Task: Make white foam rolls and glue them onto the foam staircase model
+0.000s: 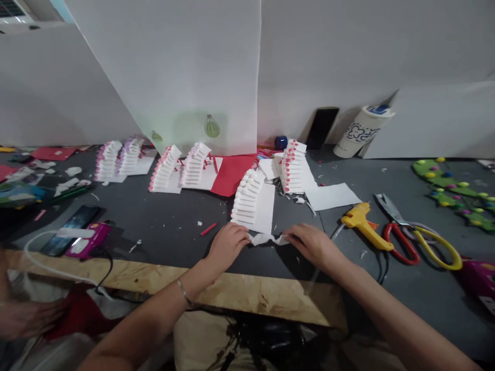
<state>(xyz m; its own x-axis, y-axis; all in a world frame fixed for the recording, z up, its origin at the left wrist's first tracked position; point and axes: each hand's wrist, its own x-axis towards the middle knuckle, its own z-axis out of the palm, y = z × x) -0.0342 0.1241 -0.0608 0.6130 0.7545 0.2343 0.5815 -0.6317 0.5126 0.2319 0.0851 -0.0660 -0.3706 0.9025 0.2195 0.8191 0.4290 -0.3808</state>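
Five rows of sticks with pink or purple ends stand at the back of the worktop; these appear further made. The nearest row, on its white card, has mostly white ends, so its colouring looks less complete. The thin white strip is loose, crumpled and a little twisted, just in front of this card; whether they touch, I cannot tell.

The left hand and the right hand each have a narrow grip, fingertips pinching one end of the strip. Both hands are low, backs upward, fingers turned inward, with the forearms coming from the two lower sides.
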